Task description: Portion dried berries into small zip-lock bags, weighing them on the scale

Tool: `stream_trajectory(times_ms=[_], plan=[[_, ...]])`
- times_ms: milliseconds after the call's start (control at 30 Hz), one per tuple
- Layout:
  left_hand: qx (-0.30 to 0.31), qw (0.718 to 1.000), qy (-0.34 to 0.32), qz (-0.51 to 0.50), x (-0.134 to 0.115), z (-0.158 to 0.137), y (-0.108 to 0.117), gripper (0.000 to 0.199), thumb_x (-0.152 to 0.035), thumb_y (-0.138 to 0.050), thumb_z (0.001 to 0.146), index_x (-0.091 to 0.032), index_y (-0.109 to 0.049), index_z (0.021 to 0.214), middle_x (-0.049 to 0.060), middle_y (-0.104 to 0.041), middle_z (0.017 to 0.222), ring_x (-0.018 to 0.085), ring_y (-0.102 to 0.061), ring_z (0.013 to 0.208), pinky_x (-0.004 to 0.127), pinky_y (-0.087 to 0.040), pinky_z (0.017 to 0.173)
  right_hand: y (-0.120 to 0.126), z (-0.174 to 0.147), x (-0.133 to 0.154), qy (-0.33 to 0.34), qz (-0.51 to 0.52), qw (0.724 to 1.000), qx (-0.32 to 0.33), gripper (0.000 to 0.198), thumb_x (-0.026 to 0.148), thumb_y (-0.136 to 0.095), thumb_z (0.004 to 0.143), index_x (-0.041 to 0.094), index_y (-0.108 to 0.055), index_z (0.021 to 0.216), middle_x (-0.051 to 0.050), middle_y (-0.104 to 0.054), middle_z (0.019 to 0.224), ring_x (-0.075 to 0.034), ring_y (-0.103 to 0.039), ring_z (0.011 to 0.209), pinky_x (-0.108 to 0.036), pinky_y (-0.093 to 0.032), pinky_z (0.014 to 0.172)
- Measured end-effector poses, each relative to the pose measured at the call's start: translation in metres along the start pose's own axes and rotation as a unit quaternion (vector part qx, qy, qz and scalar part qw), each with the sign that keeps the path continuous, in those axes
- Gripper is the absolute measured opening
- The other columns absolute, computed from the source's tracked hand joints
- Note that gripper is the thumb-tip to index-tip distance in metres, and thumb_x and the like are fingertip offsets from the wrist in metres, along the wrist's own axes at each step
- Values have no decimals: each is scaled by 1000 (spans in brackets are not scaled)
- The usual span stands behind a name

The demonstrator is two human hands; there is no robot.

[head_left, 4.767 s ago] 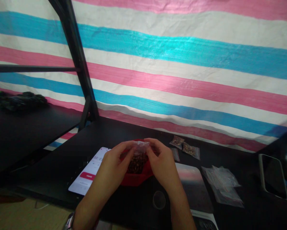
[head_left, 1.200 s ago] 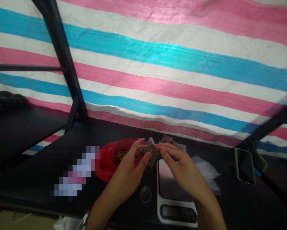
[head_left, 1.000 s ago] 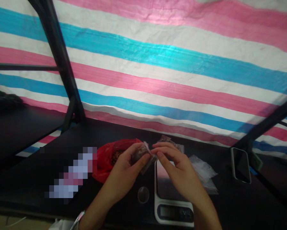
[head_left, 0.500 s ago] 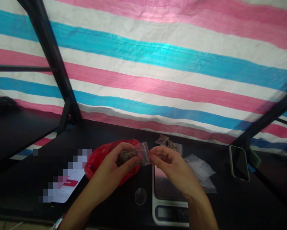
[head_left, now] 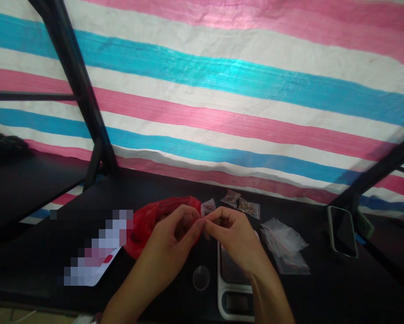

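Note:
My left hand (head_left: 178, 236) and my right hand (head_left: 230, 231) meet fingertip to fingertip, both pinched on a small clear zip bag (head_left: 208, 206). Part of the bag shows behind the fingers; its contents are mostly hidden now. Just behind my left hand lies an open red plastic bag (head_left: 144, 220) with dark stuff inside. Under my right forearm sits a white digital scale (head_left: 223, 294) with a dark plate. A small round clear dish (head_left: 201, 278) stands between my forearms.
Two filled zip bags, one reddish (head_left: 230, 198) and one tan (head_left: 249, 208), lie behind my right hand. Flat clear zip bags (head_left: 284, 245) are piled to the right, and a phone (head_left: 342, 231) leans farther right. A partly blurred white card (head_left: 98, 276) lies left. Striped sheeting (head_left: 222, 94) rises behind.
Both hands have come together at the zip bag's end. The bag has turned away from its sideways position, and its brown contents are now largely covered by my fingers. The view shifted slightly.

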State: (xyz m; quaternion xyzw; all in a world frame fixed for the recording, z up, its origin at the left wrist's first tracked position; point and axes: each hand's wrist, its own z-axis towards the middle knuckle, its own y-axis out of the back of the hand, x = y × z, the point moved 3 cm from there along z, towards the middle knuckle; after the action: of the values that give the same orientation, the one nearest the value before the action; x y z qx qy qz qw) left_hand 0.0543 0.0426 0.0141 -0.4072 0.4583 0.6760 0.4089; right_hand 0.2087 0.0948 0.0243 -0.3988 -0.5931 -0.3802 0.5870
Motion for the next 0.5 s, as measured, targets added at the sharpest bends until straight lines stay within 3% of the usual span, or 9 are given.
stream_trajectory(times_ms=[100,233,333,500], plan=[[47,993,26,-103,0,-1,-6,31,-54,-64,97,-23,-69,97,0,-70,88,18,-65,79,30,-51,73,-5,-1,1,-14,-7,1000,13,30,39,-92,68,17,-72,73,3,-66,66,-11,-53,62,-24,-37,58],[66,987,37,-139,4,0,1,31,-52,-67,96,-22,-67,88,-2,-63,82,15,-60,76,27,-48,70,-7,-1,0,-10,-6,999,42,23,35,-86,72,17,-72,73,2,-67,66,-12,-56,63,-24,-41,60],[60,993,24,-96,2,-1,9,27,-47,-64,98,-23,-64,85,-3,-61,78,15,-58,73,26,-46,67,-10,-1,-3,-3,-18,999,43,20,35,-82,76,17,-73,77,1,-68,69,-13,-57,65,-25,-42,62],[28,998,-2,47,-5,-6,12,28,-44,-51,104,-26,-58,84,-3,-63,78,17,-61,71,29,-46,66,-13,1,-3,25,-44,999,-12,24,41,-79,83,17,-73,81,-1,-70,75,-14,-59,68,-26,-42,62]])
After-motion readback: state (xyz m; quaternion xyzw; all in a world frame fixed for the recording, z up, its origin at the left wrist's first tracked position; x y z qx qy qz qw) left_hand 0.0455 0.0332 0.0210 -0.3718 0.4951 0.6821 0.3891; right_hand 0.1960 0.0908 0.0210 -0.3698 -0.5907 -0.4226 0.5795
